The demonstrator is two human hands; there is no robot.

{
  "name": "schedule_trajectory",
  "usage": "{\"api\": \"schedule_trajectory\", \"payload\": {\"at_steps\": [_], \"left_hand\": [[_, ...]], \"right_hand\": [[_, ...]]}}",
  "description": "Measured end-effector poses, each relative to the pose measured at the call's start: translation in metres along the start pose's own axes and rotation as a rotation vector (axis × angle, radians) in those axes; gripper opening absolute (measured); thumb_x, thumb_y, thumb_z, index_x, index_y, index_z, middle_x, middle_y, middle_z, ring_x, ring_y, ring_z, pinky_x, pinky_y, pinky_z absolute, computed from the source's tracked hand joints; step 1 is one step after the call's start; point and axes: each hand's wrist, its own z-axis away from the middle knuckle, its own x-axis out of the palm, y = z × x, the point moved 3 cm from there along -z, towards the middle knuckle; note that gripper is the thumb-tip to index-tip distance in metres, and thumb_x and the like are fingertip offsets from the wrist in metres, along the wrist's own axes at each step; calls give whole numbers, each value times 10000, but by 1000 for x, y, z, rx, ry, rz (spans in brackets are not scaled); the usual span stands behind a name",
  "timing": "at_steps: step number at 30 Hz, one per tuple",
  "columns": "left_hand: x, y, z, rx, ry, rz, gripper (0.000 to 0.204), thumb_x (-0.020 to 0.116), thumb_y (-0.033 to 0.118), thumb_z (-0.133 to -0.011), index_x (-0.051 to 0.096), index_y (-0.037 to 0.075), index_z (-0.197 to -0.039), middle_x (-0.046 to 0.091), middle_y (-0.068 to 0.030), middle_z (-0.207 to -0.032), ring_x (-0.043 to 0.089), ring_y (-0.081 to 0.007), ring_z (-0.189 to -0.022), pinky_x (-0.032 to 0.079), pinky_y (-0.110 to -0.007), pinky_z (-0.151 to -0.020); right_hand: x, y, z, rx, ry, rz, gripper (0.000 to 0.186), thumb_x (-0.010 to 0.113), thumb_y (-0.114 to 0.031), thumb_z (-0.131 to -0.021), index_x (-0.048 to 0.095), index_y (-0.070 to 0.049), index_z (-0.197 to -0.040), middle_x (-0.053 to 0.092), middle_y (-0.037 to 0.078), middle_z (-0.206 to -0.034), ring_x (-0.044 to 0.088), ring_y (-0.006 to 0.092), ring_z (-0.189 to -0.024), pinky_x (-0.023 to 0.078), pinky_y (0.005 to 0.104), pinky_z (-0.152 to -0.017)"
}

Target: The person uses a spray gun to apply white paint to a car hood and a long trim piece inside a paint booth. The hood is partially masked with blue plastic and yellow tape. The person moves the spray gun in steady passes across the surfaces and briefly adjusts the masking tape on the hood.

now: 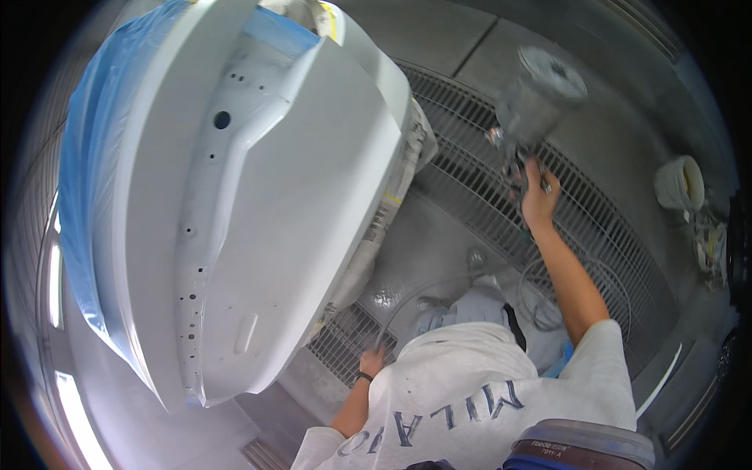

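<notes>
My right hand (539, 200) is closed around the handle of a spray gun (518, 163), held out to the right with its arm raised. On top of the gun sits a large grey paint cup (542, 90). Low at the middle, my left hand (371, 361) grips a grey air hose (383, 332), which curves across in front of my body. To the left stands a big white car body panel (313, 180) with a recessed strip of small holes. Blue masking film (92, 168) covers its far left side, and paper with yellow tape edges its right side. Both hands are apart from the panel.
Metal floor grating (603, 204) runs along the right, with loops of hose (540, 301) over it. A white bucket (680, 182) stands far right beside crumpled material (710, 249). Bright light strips (78, 419) line the left wall. A respirator part (583, 446) shows at the bottom edge.
</notes>
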Motion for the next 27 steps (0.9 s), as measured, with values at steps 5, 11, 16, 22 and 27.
{"api": "schedule_trajectory", "payload": {"at_steps": [5,11,16,22,27], "left_hand": [[-10,-7,-2,85,-13,-219,348,515,332,-978,684,107,-1183,687,-215,-1065,671,-414,-991,523,-526,-885],[-1,1,-15,136,-37,-192,337,484,296,-983,716,123,-1155,694,-211,-1107,671,-406,-1045,539,-481,-911],[39,-14,-37,165,23,-92,369,494,357,-978,691,121,-1181,682,-244,-1121,664,-423,-1038,531,-506,-915],[92,-51,-65,-34,64,273,519,558,468,-906,680,53,-1193,661,-249,-1212,634,-416,-1124,495,-484,-988],[115,-69,-78,7,95,437,501,567,429,-891,680,49,-1198,662,-221,-1234,628,-397,-1147,490,-451,-1011]], "right_hand": [[-25,20,38,-61,-69,88,457,591,-308,-1023,615,59,-1293,664,53,-869,593,103,-654,455,289,-485],[-28,17,64,-118,-220,29,482,547,-247,-1039,536,121,-1350,657,80,-813,576,111,-607,455,293,-511],[-24,6,79,-154,-265,104,481,578,-232,-1018,530,129,-1333,658,87,-857,592,115,-659,484,296,-510],[0,-13,126,-162,-367,61,386,558,-141,-994,555,110,-1287,697,144,-983,676,161,-766,562,322,-563],[19,-31,191,-219,-357,115,328,535,-181,-1000,605,91,-1169,681,105,-864,635,160,-666,530,320,-575]]}}
